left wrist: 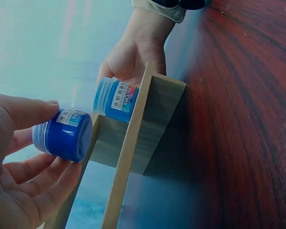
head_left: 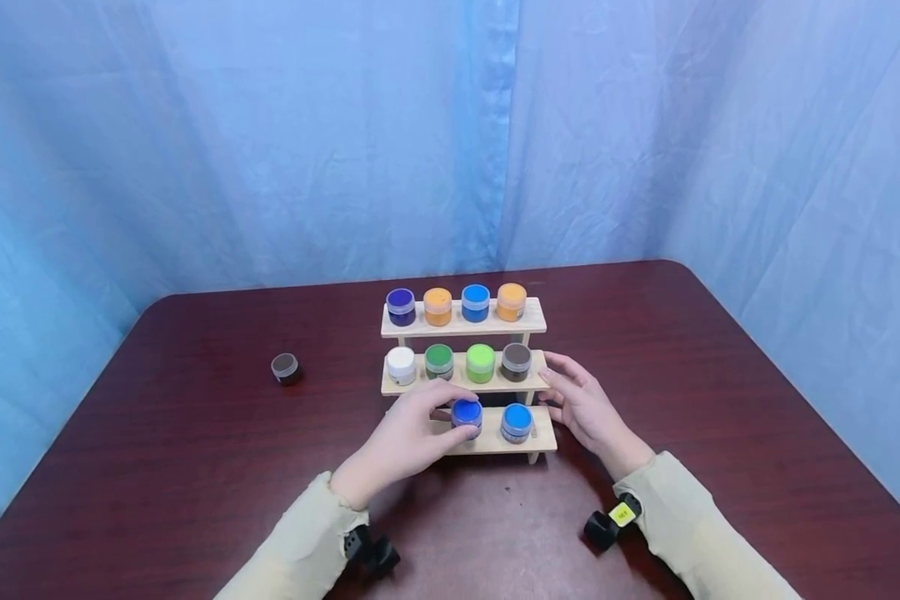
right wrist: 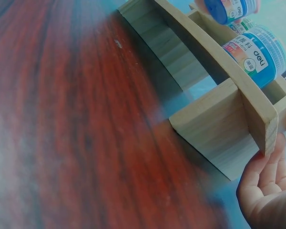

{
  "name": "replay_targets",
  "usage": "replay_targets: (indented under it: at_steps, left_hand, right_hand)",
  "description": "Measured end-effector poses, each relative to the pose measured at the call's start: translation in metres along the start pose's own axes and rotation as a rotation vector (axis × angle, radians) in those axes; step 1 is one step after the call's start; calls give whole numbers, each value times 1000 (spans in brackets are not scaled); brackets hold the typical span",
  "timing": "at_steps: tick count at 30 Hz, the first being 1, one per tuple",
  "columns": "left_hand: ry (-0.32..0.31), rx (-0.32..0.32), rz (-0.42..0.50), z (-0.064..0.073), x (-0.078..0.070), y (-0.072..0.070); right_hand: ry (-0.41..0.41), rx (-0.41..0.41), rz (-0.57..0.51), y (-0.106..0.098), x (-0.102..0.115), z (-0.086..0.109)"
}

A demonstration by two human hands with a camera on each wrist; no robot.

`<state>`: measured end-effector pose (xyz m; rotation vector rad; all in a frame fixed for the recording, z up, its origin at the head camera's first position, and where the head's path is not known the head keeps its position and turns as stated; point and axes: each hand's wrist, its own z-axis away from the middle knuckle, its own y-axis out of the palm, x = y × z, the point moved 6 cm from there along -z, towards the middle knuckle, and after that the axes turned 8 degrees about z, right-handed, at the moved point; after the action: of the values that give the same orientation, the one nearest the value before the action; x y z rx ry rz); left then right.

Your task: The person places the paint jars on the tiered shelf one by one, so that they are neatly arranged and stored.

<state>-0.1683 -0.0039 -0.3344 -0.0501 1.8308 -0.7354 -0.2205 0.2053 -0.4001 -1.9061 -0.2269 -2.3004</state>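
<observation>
A dark blue paint jar (left wrist: 69, 136) is pinched between the thumb and fingers of my left hand (head_left: 408, 429), over the lowest tier of a three-tier wooden rack (head_left: 495, 447). Its label and clear lid show in the left wrist view. To its right, a lighter blue paint jar (head_left: 517, 423) stands on that same tier. My right hand (head_left: 588, 408) grips the rack's right end, its fingers at the wood's edge in the right wrist view. My left hand covers the left part of the lowest tier in the head view.
White (head_left: 401, 366), dark green (head_left: 439, 361), lime green (head_left: 480, 364) and brown jars (head_left: 516, 362) line the middle tier. The top tier bears purple (head_left: 401, 307), orange and blue jars. A dark brown jar (head_left: 287, 368) rests on the table (head_left: 217, 433) at left. Blue curtains (head_left: 330, 150) hang behind.
</observation>
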Motion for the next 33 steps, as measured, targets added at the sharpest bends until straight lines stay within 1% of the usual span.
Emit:
replay_targets:
  at_steps: [6,12,17,27,33]
  left_hand:
    - [19,15,-51,-4,1,6]
    - [16,30,-95,-6,3,12]
    - [54,22,-129,-8,5,15]
    - [82,7,-132,-9,6,18]
    - [63,18,-133,-9,8,20]
  right_hand:
    - [-8,6,-15,1,3,-1]
    - [-11,7,-24,1,3,-1]
    - [-8,4,-32,1,2,-1]
    - [-11,-2,-33,0,0,-1]
    - [-3,1,-26,0,0,0]
